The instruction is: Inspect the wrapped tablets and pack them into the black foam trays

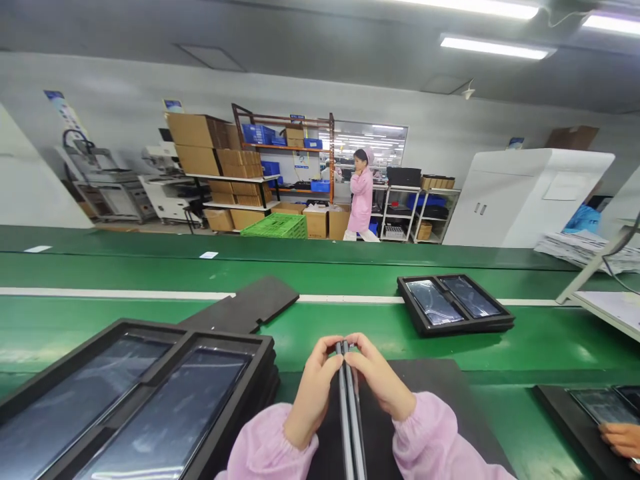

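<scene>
Two slim, tablet-like devices stand on edge side by side in front of me, their upper ends touching or nearly so. My left hand [311, 390] pinches the top end of the left device [345, 427] between thumb and fingers. On the other side, my right hand [380, 380] grips the top end of the right device [356, 433]. Their flat faces are turned sideways, so I see mainly the grey edges. Below them lies a black foam mat [435, 393]. At my left, a black foam tray [197, 337] on a stack holds two dark-screened panels [185, 407].
Across the green conveyor surface [340, 330] lies a loose black foam sheet [250, 303]. Another black tray [457, 327] with two screens sits at the far right. A co-worker's hand [621, 438] rests at a tray near the right edge. A person [362, 197] stands beyond the line.
</scene>
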Tool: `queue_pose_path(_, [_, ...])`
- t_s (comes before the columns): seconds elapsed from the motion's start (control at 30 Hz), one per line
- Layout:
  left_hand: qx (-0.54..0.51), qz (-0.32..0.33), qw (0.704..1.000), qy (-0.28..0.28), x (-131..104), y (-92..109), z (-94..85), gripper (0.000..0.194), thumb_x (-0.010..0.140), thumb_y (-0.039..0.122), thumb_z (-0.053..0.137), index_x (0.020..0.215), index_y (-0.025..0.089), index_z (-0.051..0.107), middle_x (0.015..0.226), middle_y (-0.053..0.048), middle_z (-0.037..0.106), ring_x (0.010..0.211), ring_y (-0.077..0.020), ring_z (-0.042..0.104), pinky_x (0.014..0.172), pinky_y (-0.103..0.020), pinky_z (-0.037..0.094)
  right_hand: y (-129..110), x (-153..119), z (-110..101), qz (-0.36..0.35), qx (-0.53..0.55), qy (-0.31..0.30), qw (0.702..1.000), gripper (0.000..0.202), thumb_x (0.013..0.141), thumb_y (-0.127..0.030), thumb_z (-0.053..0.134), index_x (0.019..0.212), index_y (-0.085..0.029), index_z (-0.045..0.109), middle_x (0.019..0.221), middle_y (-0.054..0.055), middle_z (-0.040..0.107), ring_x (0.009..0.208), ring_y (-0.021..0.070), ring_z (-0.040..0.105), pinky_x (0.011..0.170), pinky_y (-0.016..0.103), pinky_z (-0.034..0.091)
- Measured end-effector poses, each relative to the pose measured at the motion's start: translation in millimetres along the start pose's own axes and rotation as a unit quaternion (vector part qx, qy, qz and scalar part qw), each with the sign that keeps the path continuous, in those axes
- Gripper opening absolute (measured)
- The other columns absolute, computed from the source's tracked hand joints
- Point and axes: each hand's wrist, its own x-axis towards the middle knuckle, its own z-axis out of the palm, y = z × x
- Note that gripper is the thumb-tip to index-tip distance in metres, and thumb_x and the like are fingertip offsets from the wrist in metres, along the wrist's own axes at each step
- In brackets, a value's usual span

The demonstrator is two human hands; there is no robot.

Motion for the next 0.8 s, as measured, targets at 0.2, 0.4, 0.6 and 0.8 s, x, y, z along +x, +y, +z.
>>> queue_pose_path(0.2, [-0.010,0.007,1.000,-0.004,-3,3,2.5,0.026,0.070,0.025,0.060,0.095,0.019,0.057,0.084,-0.001,0.060,0.064,-0.0148,0.058,0.061,-0.030,0.051,-4,-4,2,-0.012,-0.021,0.013,1.000,0.028,0.070,-0.029,0.050,0.096,-0.019,0.046,0.066,-0.005,0.049,0.048,0.0072,0.043,0.040,0.019,0.037])
queue_pose_path(0.4, [-0.023,0.003,1.000,-0.013,-5,4,2.4,0.025,0.070,0.024,0.058,0.094,0.019,0.056,0.085,-0.002,0.059,0.066,-0.0154,0.058,0.061,-0.031,0.050,-5,-5,1,-0.001,-0.018,0.009,1.000,0.027,0.070,-0.028,0.052,0.095,-0.020,0.047,0.068,-0.004,0.049,0.052,0.0088,0.043,0.043,0.020,0.035])
queue_pose_path(0.6, [-0.049,0.028,0.997,-0.056,-9,5,-2.6,0.039,0.062,0.020,0.062,0.100,0.019,0.056,0.096,-0.005,0.060,0.089,-0.0216,0.057,0.079,-0.036,0.048,-3,-12,-4,0.005,0.017,-0.041,0.999,0.044,0.068,-0.027,0.057,0.109,-0.019,0.043,0.062,-0.006,0.047,0.055,0.0112,0.045,0.052,0.024,0.036])
queue_pose_path(0.8, [-0.045,0.022,0.997,-0.059,-10,10,-0.5,0.041,0.060,0.018,0.060,0.101,0.019,0.055,0.098,-0.004,0.059,0.096,-0.0218,0.054,0.086,-0.036,0.044,-9,-13,-3,0.011,0.006,-0.034,0.999,0.045,0.065,-0.024,0.057,0.108,-0.020,0.044,0.059,-0.006,0.046,0.055,0.0122,0.044,0.052,0.025,0.035])
